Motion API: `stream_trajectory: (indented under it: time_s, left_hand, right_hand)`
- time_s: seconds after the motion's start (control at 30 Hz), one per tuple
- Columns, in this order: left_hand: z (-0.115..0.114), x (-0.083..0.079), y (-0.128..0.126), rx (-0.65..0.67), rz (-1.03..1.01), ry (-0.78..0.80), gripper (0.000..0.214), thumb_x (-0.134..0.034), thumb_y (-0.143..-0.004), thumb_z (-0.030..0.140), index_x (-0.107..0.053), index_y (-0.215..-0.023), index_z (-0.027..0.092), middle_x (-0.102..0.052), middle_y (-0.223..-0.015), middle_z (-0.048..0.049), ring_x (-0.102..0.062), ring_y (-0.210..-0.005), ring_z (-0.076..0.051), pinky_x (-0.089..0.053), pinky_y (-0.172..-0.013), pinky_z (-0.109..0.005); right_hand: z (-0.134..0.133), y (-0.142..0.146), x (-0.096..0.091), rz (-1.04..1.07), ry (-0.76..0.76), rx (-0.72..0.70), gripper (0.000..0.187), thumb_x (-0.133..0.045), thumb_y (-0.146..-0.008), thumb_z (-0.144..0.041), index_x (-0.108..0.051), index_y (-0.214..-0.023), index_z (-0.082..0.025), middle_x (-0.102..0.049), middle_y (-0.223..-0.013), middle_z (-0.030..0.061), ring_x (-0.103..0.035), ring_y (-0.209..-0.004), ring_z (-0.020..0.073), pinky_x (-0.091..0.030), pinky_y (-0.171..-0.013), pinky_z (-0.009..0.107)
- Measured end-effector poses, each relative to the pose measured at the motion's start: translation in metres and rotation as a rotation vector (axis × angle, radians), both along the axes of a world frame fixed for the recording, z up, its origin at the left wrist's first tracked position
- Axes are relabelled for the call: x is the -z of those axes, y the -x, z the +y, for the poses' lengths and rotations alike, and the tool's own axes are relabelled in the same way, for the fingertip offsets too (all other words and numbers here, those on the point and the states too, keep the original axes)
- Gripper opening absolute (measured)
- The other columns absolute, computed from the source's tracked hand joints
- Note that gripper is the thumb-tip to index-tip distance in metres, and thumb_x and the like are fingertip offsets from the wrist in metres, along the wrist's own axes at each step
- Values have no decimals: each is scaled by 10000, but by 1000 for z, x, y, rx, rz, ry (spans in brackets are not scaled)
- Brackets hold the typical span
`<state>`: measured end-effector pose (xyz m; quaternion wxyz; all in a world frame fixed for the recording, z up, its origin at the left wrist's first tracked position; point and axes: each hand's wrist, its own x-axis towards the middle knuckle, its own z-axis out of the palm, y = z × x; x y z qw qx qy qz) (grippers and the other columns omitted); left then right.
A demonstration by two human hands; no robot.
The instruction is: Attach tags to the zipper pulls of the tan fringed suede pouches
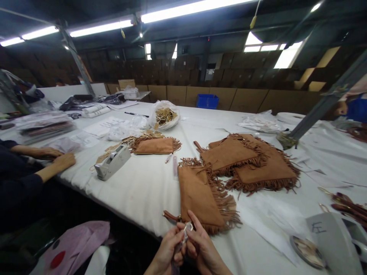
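**Two-Handed Pinch at Bench Edge**

Pinched between left hand (169, 247) and right hand (203, 246): small, pale, shiny loop (188, 226), at front edge of white cloth-covered bench (137, 191), just short of brown, rectangular, fringed pouch (197, 193). Steady with one hand, adjust with the other. Note loop end upward, remainder hidden. On pouch, observe long axis running away from hands, brown strap (171, 216) pointing left.

Dim hall, long fluorescent tubes (195, 9) lit overhead. Cardboard boxes (176, 95) line the far side, bright windows (287, 57) above. White-covered table (143, 194) in front; grey post (329, 98) slants at right.
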<state>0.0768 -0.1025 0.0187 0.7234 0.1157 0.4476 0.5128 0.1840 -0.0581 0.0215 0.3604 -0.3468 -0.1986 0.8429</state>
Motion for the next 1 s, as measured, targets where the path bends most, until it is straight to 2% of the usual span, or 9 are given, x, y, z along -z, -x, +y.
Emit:
stream_trajectory:
  time_s: [0.07,0.27,0.37,0.47,0.53,0.6,0.73,0.87,1.0]
  left_hand:
    - [-1,-1,2,17,-3,-37,469,-740,-666,523,-545,-912,174,-545,-472,61,-362,-298,-29,-164,-353,-161]
    - [-3,10,8,-188,60,-26,578,-670,-701,602,-602,-1016,122,-695,-664,-58,-645,-570,-168,-441,-535,-235]
    - [5,14,7,-262,3,26,548,-663,-719,580,-582,-1018,127,-719,-741,-88,-635,-522,-159,-451,-505,-242]
    - [18,20,5,-364,51,41,481,-697,-694,552,-567,-931,155,-651,-628,-7,-560,-422,-107,-356,-404,-184]
    - [25,23,5,-422,197,32,435,-687,-698,548,-564,-864,165,-573,-564,39,-537,-417,-102,-348,-396,-182]
    - [28,25,6,-476,467,-5,394,-642,-735,544,-579,-844,170,-588,-608,20,-585,-512,-136,-437,-473,-228]
    - [25,23,13,-519,1033,-191,320,-485,-867,464,-626,-902,179,-670,-868,-73,-635,-871,-213,-497,-809,-343]
    - [24,18,16,-385,1266,-469,287,-375,-938,317,-628,-1001,196,-666,-932,-77,-625,-914,-199,-499,-842,-342]
    - [27,18,10,-254,1447,-702,308,-354,-948,228,-597,-1134,200,-654,-947,-86,-614,-918,-193,-516,-817,-332]
  right_hand:
    - [2,0,2,10,-6,-20,858,-845,-614,-282,-365,-1325,-251,-711,-969,84,-357,-321,-3,-253,-347,151]
    - [5,0,17,5,25,-6,760,-811,-656,-309,-412,-1300,-250,-718,-950,69,-293,-297,-20,-202,-330,138]
    - [4,2,27,-20,-28,0,824,-820,-628,-371,-392,-1321,-244,-720,-902,61,-291,-282,-15,-196,-324,141]
    - [1,-1,34,-83,-152,-51,888,-806,-626,-459,-351,-1353,-229,-716,-876,72,-331,-281,-2,-209,-326,142]
    - [-1,-7,35,-203,-267,-127,912,-752,-661,-538,-312,-1390,-212,-709,-792,53,-373,-278,28,-231,-313,151]
    - [-2,-19,34,-403,-430,-177,871,-670,-720,-589,-318,-1411,-192,-696,-713,34,-451,-308,78,-303,-311,176]
    - [2,-43,24,-810,-754,-101,591,-600,-765,-590,-621,-1193,-182,-725,-762,72,-631,-543,180,-512,-520,255]
    - [13,-48,4,-933,-847,-11,457,-586,-767,-577,-741,-923,-177,-738,-826,95,-673,-685,227,-545,-657,281]
    - [25,-33,-16,-894,-949,21,462,-634,-754,-495,-697,-1044,-141,-714,-830,90,-657,-679,209,-536,-650,276]
